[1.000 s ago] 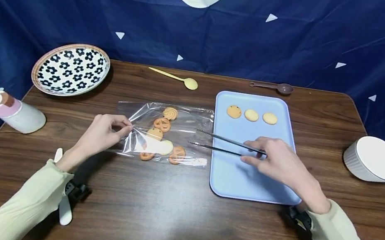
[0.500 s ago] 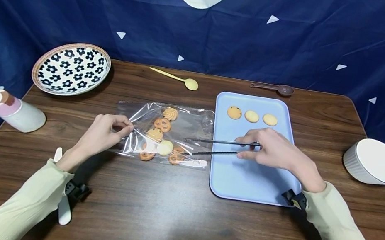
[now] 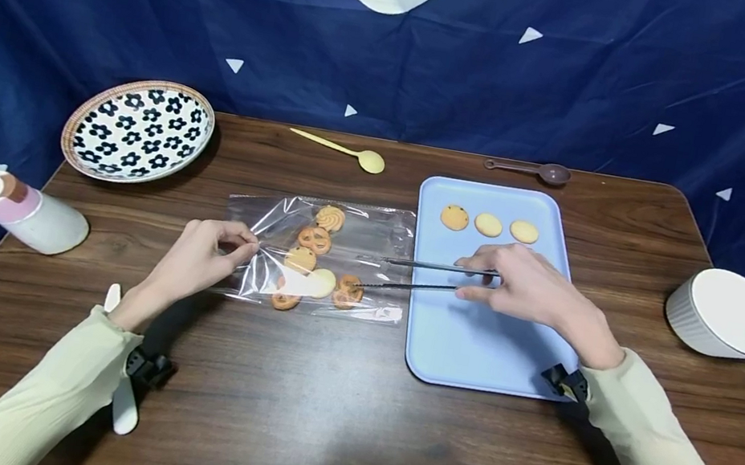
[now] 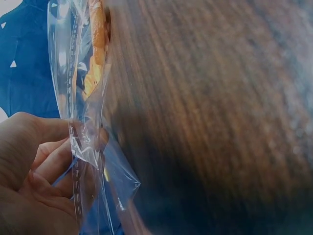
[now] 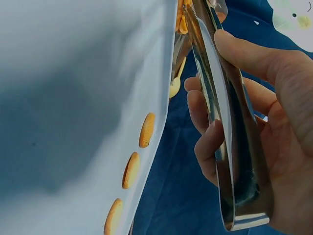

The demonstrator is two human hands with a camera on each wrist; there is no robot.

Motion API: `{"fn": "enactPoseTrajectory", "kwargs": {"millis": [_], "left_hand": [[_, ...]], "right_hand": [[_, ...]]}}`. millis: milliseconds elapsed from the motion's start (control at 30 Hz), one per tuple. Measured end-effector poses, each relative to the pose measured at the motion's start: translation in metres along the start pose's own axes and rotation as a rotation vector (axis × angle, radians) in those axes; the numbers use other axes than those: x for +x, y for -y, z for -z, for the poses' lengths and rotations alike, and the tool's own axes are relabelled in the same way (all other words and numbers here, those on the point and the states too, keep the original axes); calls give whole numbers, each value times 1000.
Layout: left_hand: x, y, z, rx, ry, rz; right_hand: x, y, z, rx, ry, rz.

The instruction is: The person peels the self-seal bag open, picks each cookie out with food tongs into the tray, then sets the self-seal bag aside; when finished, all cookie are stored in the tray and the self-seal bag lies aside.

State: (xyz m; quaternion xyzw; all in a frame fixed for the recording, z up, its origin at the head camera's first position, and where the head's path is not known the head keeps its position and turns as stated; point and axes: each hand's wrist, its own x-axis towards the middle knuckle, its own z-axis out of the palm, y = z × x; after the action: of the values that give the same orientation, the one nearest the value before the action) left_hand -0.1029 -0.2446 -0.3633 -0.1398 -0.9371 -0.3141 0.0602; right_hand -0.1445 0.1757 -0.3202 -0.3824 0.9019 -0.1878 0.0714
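A clear plastic bag (image 3: 384, 228) lies on the table with several cookies in it: a swirl cookie (image 3: 330, 218), pretzel-shaped cookies (image 3: 314, 240) and round ones. My left hand (image 3: 203, 259) pinches the bag's left end between thumb and fingers; in the left wrist view the film (image 4: 85, 142) is bunched there. Metal tongs (image 3: 440, 267) are gripped by my right hand (image 3: 527, 290) above the blue tray (image 3: 471, 350). Their two arms stand apart and reach past the bag's right edge. The nearer tip touches or overlaps the right pretzel cookie (image 3: 346, 299); which, I cannot tell.
Three round cookies (image 3: 488, 225) stand in a row at the tray's far end. Behind lie a yellow spoon (image 3: 371, 161) and a brown scoop (image 3: 553, 175). A flowered bowl (image 3: 139, 135), a tipped bottle (image 3: 48, 223), a white utensil (image 3: 124, 413) and a white ramekin (image 3: 725, 317) surround these.
My right hand has moved left and away from me, carrying the tongs further over the bag. The right pretzel cookie has shifted slightly away from me. My left hand stays put.
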Motion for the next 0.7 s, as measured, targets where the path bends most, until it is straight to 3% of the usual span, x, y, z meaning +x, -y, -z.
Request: {"fn": "enactPoseTrajectory", "kwargs": {"millis": [300,700], "left_hand": [[0,-1,0,-1,16,2],[1,0,-1,6,11,-25]], "right_hand": [[3,-14,5,78,101,38],[25,-20,6,86,193,76]]}}
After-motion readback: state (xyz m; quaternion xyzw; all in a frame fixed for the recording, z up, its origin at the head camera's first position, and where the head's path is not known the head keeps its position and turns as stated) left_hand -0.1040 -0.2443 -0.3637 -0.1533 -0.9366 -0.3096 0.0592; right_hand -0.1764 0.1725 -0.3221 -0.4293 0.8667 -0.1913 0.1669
